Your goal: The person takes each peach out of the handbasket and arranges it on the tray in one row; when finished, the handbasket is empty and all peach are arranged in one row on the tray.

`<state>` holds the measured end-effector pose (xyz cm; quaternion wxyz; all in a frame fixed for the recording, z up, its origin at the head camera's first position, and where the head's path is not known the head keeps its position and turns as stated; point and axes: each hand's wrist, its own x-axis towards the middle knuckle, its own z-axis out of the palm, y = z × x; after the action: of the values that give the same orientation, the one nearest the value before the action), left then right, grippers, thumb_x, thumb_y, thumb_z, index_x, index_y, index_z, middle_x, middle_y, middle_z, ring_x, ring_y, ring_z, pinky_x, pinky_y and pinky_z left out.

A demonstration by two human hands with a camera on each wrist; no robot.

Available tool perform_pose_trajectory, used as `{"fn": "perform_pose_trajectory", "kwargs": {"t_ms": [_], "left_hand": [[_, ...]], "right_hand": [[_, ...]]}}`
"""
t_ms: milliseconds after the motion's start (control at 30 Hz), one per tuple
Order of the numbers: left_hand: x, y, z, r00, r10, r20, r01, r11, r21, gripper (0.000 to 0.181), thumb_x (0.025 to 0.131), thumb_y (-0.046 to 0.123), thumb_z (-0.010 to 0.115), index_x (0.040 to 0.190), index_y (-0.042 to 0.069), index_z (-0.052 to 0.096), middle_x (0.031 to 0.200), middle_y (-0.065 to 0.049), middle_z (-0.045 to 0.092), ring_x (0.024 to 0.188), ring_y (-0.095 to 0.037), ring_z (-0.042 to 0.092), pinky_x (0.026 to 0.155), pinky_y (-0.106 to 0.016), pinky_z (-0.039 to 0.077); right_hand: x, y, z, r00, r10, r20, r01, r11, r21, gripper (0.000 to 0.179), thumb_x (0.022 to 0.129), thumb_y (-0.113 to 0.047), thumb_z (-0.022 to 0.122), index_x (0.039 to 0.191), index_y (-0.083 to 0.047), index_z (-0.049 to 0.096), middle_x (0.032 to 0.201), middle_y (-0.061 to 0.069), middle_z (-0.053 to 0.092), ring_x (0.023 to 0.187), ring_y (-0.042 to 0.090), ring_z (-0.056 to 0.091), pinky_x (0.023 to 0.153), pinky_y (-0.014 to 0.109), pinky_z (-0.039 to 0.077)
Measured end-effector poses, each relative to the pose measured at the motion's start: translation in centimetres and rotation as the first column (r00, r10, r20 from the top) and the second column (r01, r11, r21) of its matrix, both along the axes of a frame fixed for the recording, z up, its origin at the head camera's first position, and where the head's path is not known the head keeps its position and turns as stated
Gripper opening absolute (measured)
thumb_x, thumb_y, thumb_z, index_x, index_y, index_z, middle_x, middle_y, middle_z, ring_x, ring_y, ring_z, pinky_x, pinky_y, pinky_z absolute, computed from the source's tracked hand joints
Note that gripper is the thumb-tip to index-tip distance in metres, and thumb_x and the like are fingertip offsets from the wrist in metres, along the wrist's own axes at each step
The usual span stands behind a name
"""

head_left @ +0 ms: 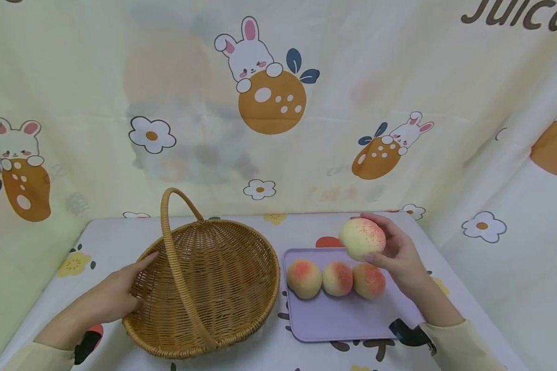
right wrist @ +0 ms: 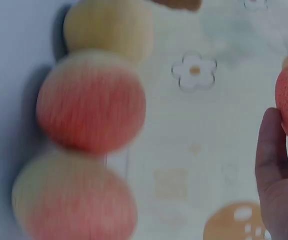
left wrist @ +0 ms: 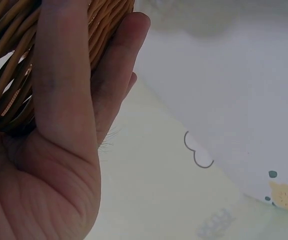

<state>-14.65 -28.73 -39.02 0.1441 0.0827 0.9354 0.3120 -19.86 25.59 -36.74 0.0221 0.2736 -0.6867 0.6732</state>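
A brown wicker basket [head_left: 241,309] with an arched handle stands tilted toward me on the left side of the table. My left hand [head_left: 111,296] grips its left rim, with fingers reaching over the edge; in the left wrist view, fingers lie against the woven wall. Over the tray's back right part, my right hand [head_left: 401,252] holds a pale yellow and pink peach [head_left: 359,238] between thumb and fingers. Below it, on a lilac tray [head_left: 325,324], three peaches sit in a row: a left one [head_left: 304,279], a middle one [head_left: 337,279] and a right one [head_left: 369,281].
The table wears a white cloth [head_left: 269,355] with printed fruit and flowers. Behind it and at both sides hang cream curtains [head_left: 190,170] printed with rabbits. A black strap piece [head_left: 408,332] hangs at my right wrist, over the tray's front right area.
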Motion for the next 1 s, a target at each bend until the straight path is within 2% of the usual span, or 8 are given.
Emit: {"fn": "perform_pose_trajectory", "kwargs": {"t_ms": [267,433,533,633,767,900,1000], "left_hand": [[-0.1,0.0,0.0,1.0,0.012,0.0,-0.012,1.0,-0.002,0.1,0.07,-0.011,0.07,0.158,-0.004,0.023,0.152,-0.041,0.029,0.134,-0.059,0.036,0.092,-0.062,0.049],[-0.1,0.0,0.1,1.0,0.012,0.0,-0.012,1.0,-0.003,0.1,0.07,-0.011,0.07,0.158,-0.004,0.023,0.152,-0.041,0.029,0.135,-0.059,0.035,0.094,-0.063,0.047],[-0.1,0.0,0.1,1.0,0.004,-0.005,-0.004,1.0,-0.009,0.1,0.07,-0.011,0.07,0.158,-0.004,0.023,0.151,-0.042,0.029,0.134,-0.06,0.035,0.095,-0.065,0.045],[-0.1,0.0,0.1,1.0,0.001,-0.012,-0.002,1.0,-0.015,0.1,0.07,-0.01,0.071,0.158,-0.004,0.023,0.151,-0.041,0.03,0.134,-0.059,0.035,0.095,-0.065,0.045],[-0.1,0.0,0.0,1.0,0.002,-0.014,-0.002,1.0,-0.015,0.101,0.07,-0.009,0.072,0.158,-0.003,0.023,0.151,-0.041,0.03,0.134,-0.059,0.036,0.095,-0.064,0.045],[-0.1,0.0,0.0,1.0,0.001,-0.009,-0.001,1.0,-0.016,0.101,0.07,-0.009,0.072,0.158,-0.003,0.023,0.151,-0.041,0.03,0.134,-0.059,0.036,0.095,-0.064,0.045],[-0.1,0.0,0.0,1.0,0.004,-0.002,-0.004,1.0,-0.017,0.101,0.07,-0.009,0.072,0.159,-0.003,0.023,0.151,-0.041,0.029,0.134,-0.059,0.035,0.095,-0.064,0.045]], "right_hand": [[0.4,4.3,0.0,0.989,-0.146,-0.011,0.146,0.989,0.034,0.076,0.083,0.024,0.061,0.152,-0.001,0.04,0.143,0.007,0.05,0.121,0.016,0.053,0.091,0.022,0.051],[0.4,6.2,-0.8,0.969,-0.247,-0.023,0.248,0.962,0.117,0.076,0.082,0.022,0.065,0.15,-0.002,0.042,0.142,0.004,0.05,0.12,0.014,0.051,0.089,0.018,0.05],[0.4,7.1,-1.6,0.95,-0.302,-0.075,0.311,0.92,0.24,0.073,0.083,0.017,0.07,0.148,-0.001,0.044,0.14,-0.001,0.051,0.119,0.011,0.051,0.089,0.015,0.048],[0.3,8.2,-2.8,0.936,-0.329,-0.123,0.351,0.86,0.37,0.071,0.083,0.01,0.074,0.147,-0.001,0.045,0.136,-0.007,0.053,0.117,0.006,0.051,0.088,0.013,0.047],[0.1,9.5,-4.5,0.921,-0.362,-0.14,0.382,0.782,0.493,0.071,0.083,0.001,0.079,0.146,-0.002,0.047,0.132,-0.013,0.054,0.111,0.001,0.051,0.082,0.013,0.048],[0.0,10.4,-5.7,0.912,-0.39,-0.125,0.389,0.732,0.559,0.072,0.081,-0.006,0.083,0.145,-0.006,0.05,0.129,-0.013,0.055,0.101,0.002,0.053,0.074,0.019,0.049],[0.0,10.7,-6.4,0.915,-0.381,-0.134,0.384,0.72,0.578,0.073,0.078,-0.004,0.084,0.143,-0.006,0.053,0.127,-0.005,0.057,0.097,0.003,0.055,0.072,0.021,0.049]]}}
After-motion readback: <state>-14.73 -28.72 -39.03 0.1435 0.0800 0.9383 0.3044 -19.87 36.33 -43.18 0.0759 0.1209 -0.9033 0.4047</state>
